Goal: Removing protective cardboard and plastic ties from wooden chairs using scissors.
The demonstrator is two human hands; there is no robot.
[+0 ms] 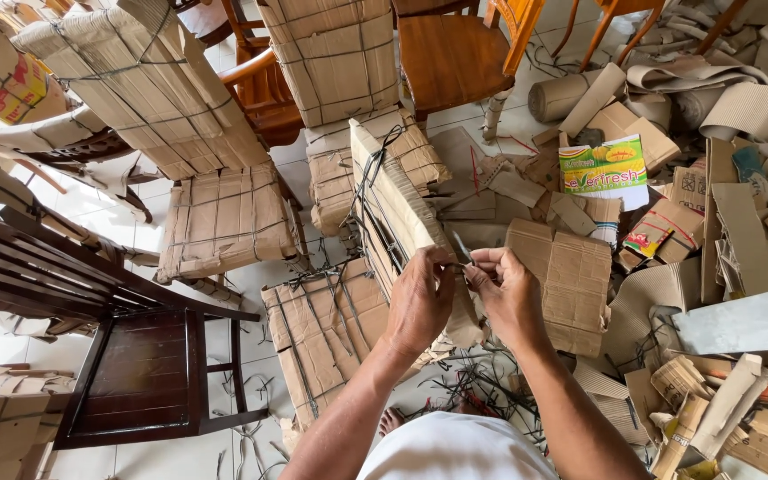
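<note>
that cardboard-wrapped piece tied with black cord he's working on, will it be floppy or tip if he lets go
The cardboard-wrapped piece probably stays stiff: it stands on edge without sagging. It looks apt to tip, being narrow and upright, steadied by the left hand and right hand. The black cord likely keeps the wrapping from slipping.

Both forearms are bare, with no sleeves, watch or rings near the fingers. A white garment [457,449] covers the torso (only its front shows)
</note>
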